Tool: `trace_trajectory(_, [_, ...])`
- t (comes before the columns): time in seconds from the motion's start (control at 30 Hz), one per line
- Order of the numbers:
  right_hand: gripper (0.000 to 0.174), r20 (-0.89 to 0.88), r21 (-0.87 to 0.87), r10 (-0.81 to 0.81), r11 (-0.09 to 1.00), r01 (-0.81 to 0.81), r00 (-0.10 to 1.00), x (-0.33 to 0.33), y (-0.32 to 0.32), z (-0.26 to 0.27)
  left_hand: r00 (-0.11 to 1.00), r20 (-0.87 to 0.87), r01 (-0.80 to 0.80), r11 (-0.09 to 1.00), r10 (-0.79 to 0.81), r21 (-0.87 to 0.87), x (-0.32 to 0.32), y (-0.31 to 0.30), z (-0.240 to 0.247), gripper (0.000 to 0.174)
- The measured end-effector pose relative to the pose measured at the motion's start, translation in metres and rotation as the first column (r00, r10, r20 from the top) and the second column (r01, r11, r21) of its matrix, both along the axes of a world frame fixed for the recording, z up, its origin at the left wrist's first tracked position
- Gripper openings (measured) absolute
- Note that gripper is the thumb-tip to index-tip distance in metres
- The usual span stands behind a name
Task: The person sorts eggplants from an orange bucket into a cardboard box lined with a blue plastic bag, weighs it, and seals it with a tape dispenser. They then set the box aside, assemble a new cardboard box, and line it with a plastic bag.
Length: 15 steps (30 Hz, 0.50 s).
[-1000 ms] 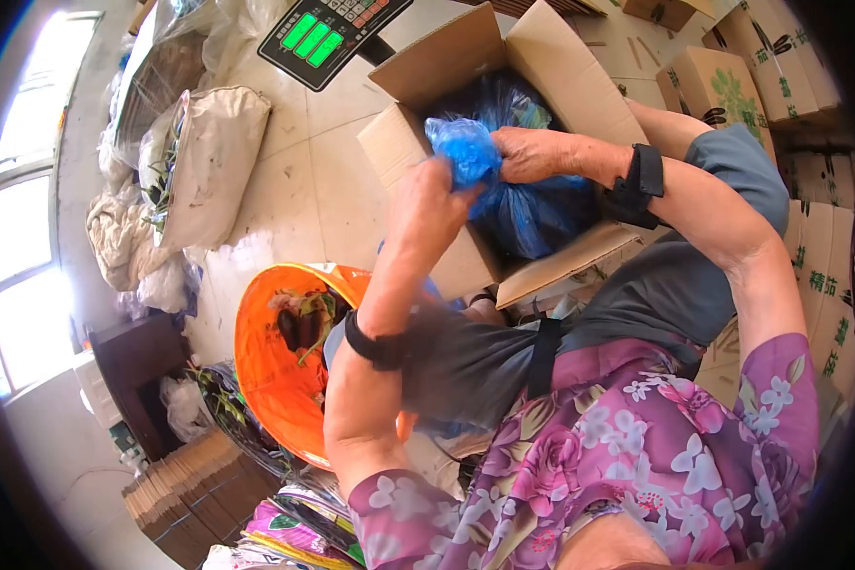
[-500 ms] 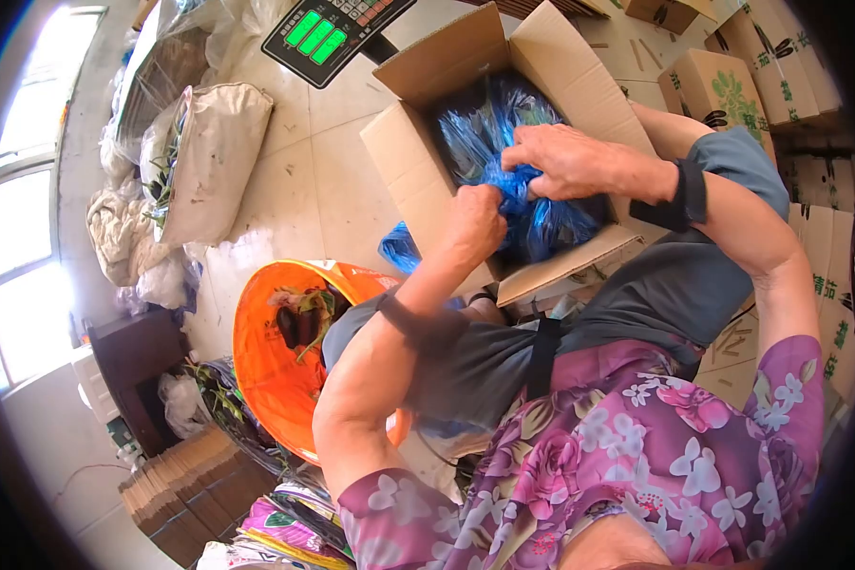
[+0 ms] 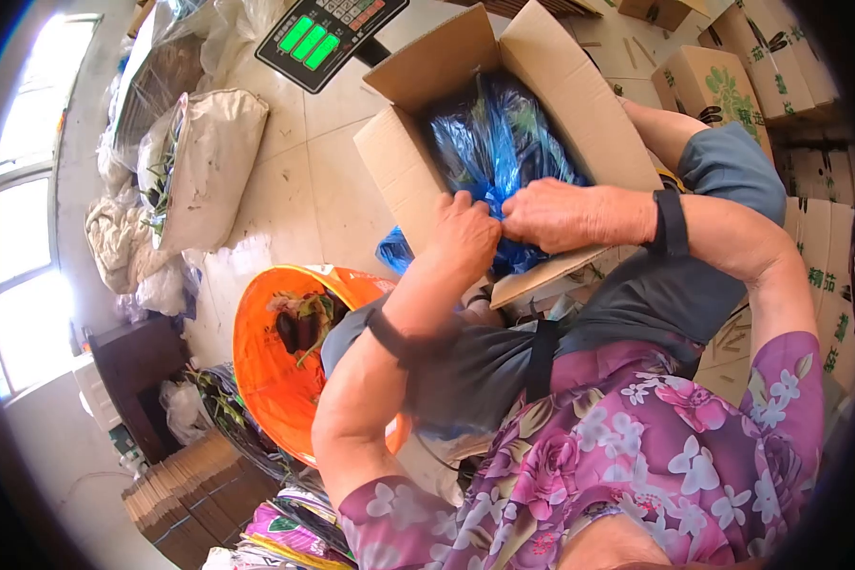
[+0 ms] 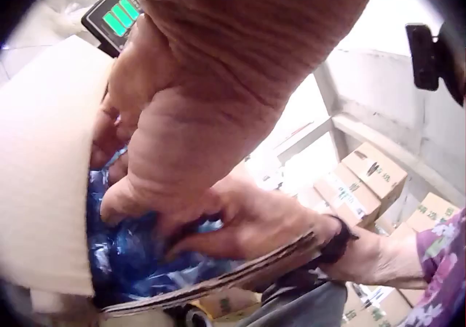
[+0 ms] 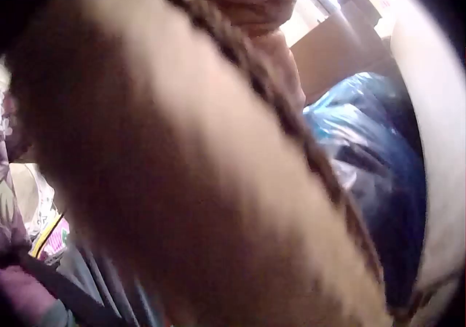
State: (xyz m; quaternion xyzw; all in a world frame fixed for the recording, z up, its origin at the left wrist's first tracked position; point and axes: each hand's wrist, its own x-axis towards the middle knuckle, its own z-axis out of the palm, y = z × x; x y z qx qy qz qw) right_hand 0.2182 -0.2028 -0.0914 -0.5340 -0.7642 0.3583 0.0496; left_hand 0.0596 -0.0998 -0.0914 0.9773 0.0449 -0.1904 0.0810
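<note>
A filled blue plastic bag [image 3: 503, 133] lies inside an open cardboard box [image 3: 399, 171], its flaps standing outward. At the near end of the bag the left hand [image 3: 465, 233] pinches gathered blue plastic, and the right hand [image 3: 575, 217] grips the plastic right beside it, the two nearly touching. Seen from the left wrist, the left hand [image 4: 167, 138] and the right hand [image 4: 247, 221] meet over the crumpled blue bag [image 4: 131, 258]. In the right wrist view a blurred box flap [image 5: 204, 174] covers most of the right hand; the bag [image 5: 371, 145] shows beyond it.
An orange basket [image 3: 256, 380] with dark purple vegetables is left of the legs. A scale display [image 3: 318, 43] stands behind the box. More blue plastic [image 3: 394, 249] lies beside the box. Stacked cartons [image 3: 717, 90] are at the right, flattened cardboard [image 3: 185, 494] at the lower left.
Both hands have moved down toward the near side of the box, pulling the gathered plastic with them. The raised blue bunch is now low, and more of the bag's top shows.
</note>
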Motion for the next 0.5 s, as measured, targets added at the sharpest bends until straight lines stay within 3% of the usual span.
trace_trajectory(0.07, [0.015,0.005,0.034,-0.022,0.999,0.021,1.000,0.004,0.001,0.003,1.000,0.018,0.014,1.000,-0.014,0.022,-0.001,-0.001,-0.017,0.013])
trace_trajectory(0.13, [0.012,-0.002,0.191,-0.003,0.981,0.003,1.000,0.008,-0.002,-0.007,0.998,0.039,0.039,0.998,-0.041,0.047,0.005,0.004,-0.020,0.012])
trace_trajectory(0.2, [0.012,0.005,0.242,0.055,0.969,-0.054,0.998,0.004,-0.001,-0.032,0.990,-0.118,0.073,0.995,-0.082,-0.075,0.012,0.018,-0.009,0.010])
trace_trajectory(0.23, [0.012,0.052,0.304,0.122,0.943,-0.132,0.991,-0.001,0.000,-0.036,0.997,-0.074,-0.027,0.975,0.011,-0.222,0.015,0.031,0.003,0.015])
trace_trajectory(0.27, [0.012,0.103,0.362,0.183,0.909,-0.208,0.978,-0.004,0.001,-0.041,0.983,0.108,-0.113,0.954,0.148,-0.277,0.019,0.044,0.015,0.019])
trace_trajectory(0.3, [0.010,0.071,0.529,0.189,0.825,-0.198,0.979,-0.005,-0.001,-0.051,0.917,0.274,-0.187,0.920,0.289,-0.346,0.024,0.054,0.024,0.023])
trace_trajectory(0.33, [0.010,0.069,0.531,0.190,0.824,-0.197,0.979,-0.007,0.006,-0.047,0.729,0.595,-0.178,0.933,0.337,-0.312,0.033,0.062,0.034,0.029])
trace_trajectory(0.37, [0.010,0.045,0.379,0.215,0.900,-0.216,0.976,-0.009,0.018,-0.041,0.654,0.668,-0.303,0.932,0.357,-0.201,0.039,0.067,0.046,0.037])
trace_trajectory(0.4, [0.010,0.020,0.216,0.237,0.947,-0.236,0.971,-0.009,0.027,-0.037,0.574,0.780,-0.346,0.937,0.251,-0.046,0.047,0.072,0.055,0.047])
trace_trajectory(0.5, [0.013,0.051,0.239,0.268,0.932,-0.272,0.962,-0.008,0.027,-0.040,0.533,0.829,-0.448,0.888,0.173,0.102,0.062,0.089,0.039,0.056])
